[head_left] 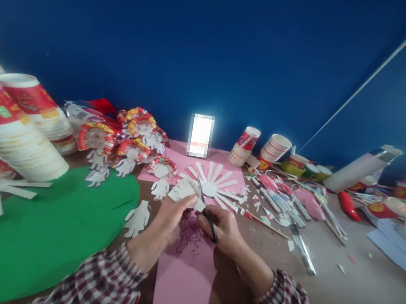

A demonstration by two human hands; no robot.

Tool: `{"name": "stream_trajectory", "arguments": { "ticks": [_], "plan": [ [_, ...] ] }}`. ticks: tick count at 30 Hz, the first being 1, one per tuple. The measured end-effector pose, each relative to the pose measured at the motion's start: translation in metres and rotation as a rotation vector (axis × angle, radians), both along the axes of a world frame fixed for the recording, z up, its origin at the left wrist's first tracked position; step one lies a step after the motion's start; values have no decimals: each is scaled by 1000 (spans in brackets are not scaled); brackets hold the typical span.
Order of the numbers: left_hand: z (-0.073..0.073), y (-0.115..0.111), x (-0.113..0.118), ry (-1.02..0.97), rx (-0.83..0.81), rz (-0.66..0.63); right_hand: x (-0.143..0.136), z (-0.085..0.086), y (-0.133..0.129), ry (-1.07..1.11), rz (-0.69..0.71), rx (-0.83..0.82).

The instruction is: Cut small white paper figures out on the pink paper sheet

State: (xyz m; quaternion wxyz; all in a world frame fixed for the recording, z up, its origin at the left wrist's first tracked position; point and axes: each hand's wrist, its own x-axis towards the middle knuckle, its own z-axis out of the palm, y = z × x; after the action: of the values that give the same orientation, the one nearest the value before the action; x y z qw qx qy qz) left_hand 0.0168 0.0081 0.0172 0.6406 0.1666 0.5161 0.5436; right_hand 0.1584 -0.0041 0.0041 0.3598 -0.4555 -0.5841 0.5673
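Observation:
My left hand (171, 217) pinches a piece of white paper (185, 190) that has dark drawn lines on it. My right hand (225, 230) is closed round the black handles of a pair of scissors (211, 225), whose blades point up and away at the paper. Below both hands lies a pink sheet (184, 276) with dark scribbled marks. Just beyond the scissors is a white paper cup cut into flared strips (208, 188). A white paper figure cutout (137, 219) rests left of my left wrist, and another small figure with a patterned ring (160, 186) lies farther back.
A green oval sheet (49, 235) covers the left side, with stacked paper cups (19, 129) leaning behind it. Ringed paper figures (134, 136) cluster at the back left. Markers (272, 198), paper scraps and a glue stick-like tube (302, 250) litter the right. More cups (275, 151) stand near the blue wall.

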Motion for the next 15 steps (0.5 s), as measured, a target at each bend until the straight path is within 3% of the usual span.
{"name": "stream_trajectory", "arguments": {
  "ticks": [15],
  "plan": [
    [-2,3,-3,22,20,-21,2,7,1,-85,9,24]
  ]
}}
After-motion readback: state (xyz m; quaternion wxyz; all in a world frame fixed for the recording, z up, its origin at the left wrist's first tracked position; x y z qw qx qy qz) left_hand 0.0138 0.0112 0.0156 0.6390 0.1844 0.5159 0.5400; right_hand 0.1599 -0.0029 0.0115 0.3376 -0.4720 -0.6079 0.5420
